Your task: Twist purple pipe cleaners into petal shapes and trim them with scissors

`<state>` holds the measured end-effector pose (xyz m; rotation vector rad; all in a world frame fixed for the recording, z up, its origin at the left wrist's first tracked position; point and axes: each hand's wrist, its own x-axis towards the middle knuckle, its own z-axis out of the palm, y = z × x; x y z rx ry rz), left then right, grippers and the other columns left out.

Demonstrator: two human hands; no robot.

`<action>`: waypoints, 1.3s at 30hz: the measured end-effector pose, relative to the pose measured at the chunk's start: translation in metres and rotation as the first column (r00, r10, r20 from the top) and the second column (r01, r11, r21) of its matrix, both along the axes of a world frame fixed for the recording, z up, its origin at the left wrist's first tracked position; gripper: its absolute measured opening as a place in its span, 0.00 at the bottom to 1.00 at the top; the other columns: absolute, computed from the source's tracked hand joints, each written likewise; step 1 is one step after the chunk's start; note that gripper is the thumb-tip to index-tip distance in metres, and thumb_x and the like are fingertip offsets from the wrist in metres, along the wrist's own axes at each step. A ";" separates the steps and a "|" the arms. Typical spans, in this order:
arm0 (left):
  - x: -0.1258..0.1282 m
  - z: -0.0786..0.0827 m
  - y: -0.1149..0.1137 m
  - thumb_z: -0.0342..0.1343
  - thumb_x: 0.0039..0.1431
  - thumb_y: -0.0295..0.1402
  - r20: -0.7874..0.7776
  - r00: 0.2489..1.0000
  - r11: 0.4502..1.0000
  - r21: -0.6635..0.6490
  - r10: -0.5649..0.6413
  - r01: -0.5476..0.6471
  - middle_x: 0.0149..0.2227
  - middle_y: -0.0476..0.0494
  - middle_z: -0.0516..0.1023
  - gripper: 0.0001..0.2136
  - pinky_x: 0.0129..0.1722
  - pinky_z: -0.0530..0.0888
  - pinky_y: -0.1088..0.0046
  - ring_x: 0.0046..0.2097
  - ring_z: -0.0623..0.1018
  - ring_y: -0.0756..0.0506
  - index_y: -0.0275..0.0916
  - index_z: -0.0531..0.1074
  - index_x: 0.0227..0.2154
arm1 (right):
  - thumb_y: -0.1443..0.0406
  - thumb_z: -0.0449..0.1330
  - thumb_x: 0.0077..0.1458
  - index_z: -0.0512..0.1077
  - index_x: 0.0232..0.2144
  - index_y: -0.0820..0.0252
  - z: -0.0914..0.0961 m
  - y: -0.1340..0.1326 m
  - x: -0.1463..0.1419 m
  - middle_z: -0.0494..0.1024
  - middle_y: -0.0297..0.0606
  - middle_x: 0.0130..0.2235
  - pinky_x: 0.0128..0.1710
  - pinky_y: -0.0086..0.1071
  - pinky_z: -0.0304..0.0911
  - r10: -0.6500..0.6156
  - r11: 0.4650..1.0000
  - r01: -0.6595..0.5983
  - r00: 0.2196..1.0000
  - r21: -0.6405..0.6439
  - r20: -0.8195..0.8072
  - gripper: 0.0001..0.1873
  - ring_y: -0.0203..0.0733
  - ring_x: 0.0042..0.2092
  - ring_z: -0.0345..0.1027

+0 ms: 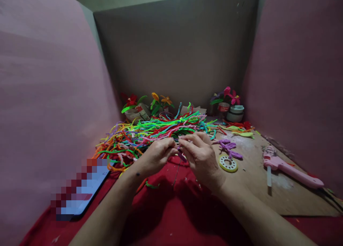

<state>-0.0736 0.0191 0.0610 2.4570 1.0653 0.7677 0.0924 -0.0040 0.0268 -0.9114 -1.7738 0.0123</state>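
Head view: two hands, one purple strip, craft stock on red cloth

We are listing the following items from the head view.

Left hand (160, 154): fingers are curling inward, thumb and forefinger pinching at the near end of a small dark purple strip (182, 155).
Right hand (199, 154): fingers are bending over the same strip, pinching from the other side; fingertips are partly hiding one another.
Purple strip: it is slanting between the two hands, above the red cloth (171, 224).
Pile of fuzzy stems (171, 124), many colours: it is spreading behind the hands and to their left, green, red, pink and orange showing.
Cardboard sheet (249, 192): it is lying to the right, on the cloth.
On the sheet, we are counting a yellow-rimmed ring with holes (228, 164), just beside the right hand; purple fuzzy pieces (230, 148) behind it; pale yellow pieces (242, 132) farther back; and a pink glue gun (292, 170), a glue stick (269, 176) projecting from it.
Flat device (89, 192), pixelated: it is resting at the left.
Back row: we are seeing a red flower (131, 100), an orange flower (166, 100), a pink flower (234, 97) and a lidded jar (235, 114).
Panels: a pink panel (48, 96) is standing at left, a grey panel (174, 56) behind.
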 end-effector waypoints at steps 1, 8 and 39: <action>-0.001 0.001 0.000 0.48 0.55 0.31 0.013 1.000 1.000 -0.020 0.002 -0.001 0.24 0.50 0.68 0.07 0.26 0.63 0.78 0.26 0.66 0.52 0.36 0.66 0.25 | 0.66 0.55 0.53 0.76 0.34 0.57 0.002 0.000 0.000 0.75 0.41 0.32 0.43 0.39 0.57 0.042 0.997 -0.041 0.999 -0.065 0.004 0.10 0.43 0.38 0.62; 0.000 0.002 -0.001 0.48 0.54 0.32 0.204 0.977 0.976 -0.218 0.063 -0.017 0.20 0.52 0.68 0.07 0.22 0.62 0.79 0.22 0.64 0.54 0.36 0.68 0.25 | 0.62 0.60 0.45 0.77 0.25 0.62 0.009 0.003 -0.001 0.72 0.33 0.22 0.27 0.29 0.54 0.205 0.599 -0.510 0.843 -0.617 -0.498 0.09 0.35 0.25 0.61; 0.022 -0.016 0.001 0.52 0.47 0.33 0.435 0.854 0.813 -0.582 0.285 0.026 0.15 0.57 0.59 0.06 0.16 0.55 0.81 0.17 0.56 0.56 0.36 0.65 0.21 | 0.62 0.59 0.43 0.69 0.19 0.64 -0.012 0.009 0.000 0.64 0.29 0.19 0.25 0.27 0.50 0.132 0.589 -0.501 0.833 -0.633 -0.537 0.10 0.31 0.23 0.52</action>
